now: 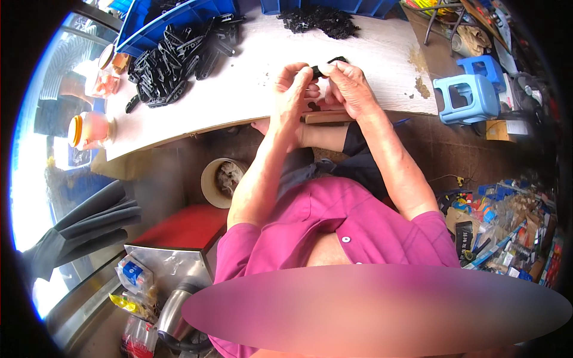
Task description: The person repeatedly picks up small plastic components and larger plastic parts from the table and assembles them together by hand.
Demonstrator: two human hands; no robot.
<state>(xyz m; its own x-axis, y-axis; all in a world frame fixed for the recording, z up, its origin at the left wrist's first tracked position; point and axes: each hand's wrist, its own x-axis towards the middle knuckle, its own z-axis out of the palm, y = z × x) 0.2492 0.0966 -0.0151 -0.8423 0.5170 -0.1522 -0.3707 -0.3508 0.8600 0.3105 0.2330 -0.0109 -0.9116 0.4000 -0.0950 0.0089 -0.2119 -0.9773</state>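
Observation:
Above the table's near edge, my left hand (290, 89) and my right hand (352, 89) are close together, fingers closed in a pinch. Between them is a small black plastic part (317, 72), gripped by both hands. One dark end of it sticks up past the right fingertips; most of its shape is hidden by the fingers. To the left lies a heap of long black plastic pieces (161, 74) with slots in them. Farther off, a pile of smaller black pieces (319, 22) sits in front of the blue crates.
A blue crate (161, 27) borders the heap on the whitish table (239, 77). Jars, one with an orange lid (75, 130), stand at the left. Blue plastic stools (465, 98) are on the right. Below are a waste bucket (212, 185), a red-topped cabinet (179, 230) and a steel kettle (178, 310).

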